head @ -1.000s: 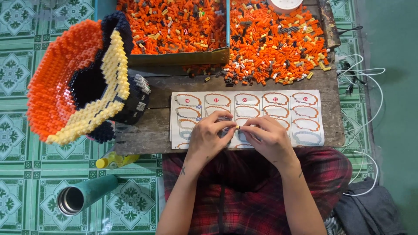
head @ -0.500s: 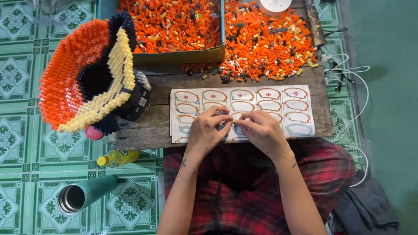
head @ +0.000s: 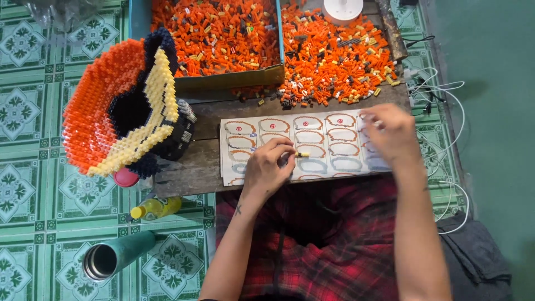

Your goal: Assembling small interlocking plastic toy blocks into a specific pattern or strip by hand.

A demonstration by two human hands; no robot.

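Wooden table point(head: 206, 167): bearing a brick-built orange, yellow and black model point(head: 120, 106), loose orange bricks point(head: 334, 67), a printed sheet point(head: 329, 142). Left hand point(head: 269, 167): resting on sheet, fingers pinching a small yellow piece point(head: 302, 154). Right hand point(head: 392, 134): over sheet's right end, fingers curled; contents cannot be told.

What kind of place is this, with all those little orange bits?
Probably a home craft corner for building with tiny bricks. A low wooden table stands on a green tiled floor, piled with small orange bricks, beside a half-built brick model and a printed pattern sheet.
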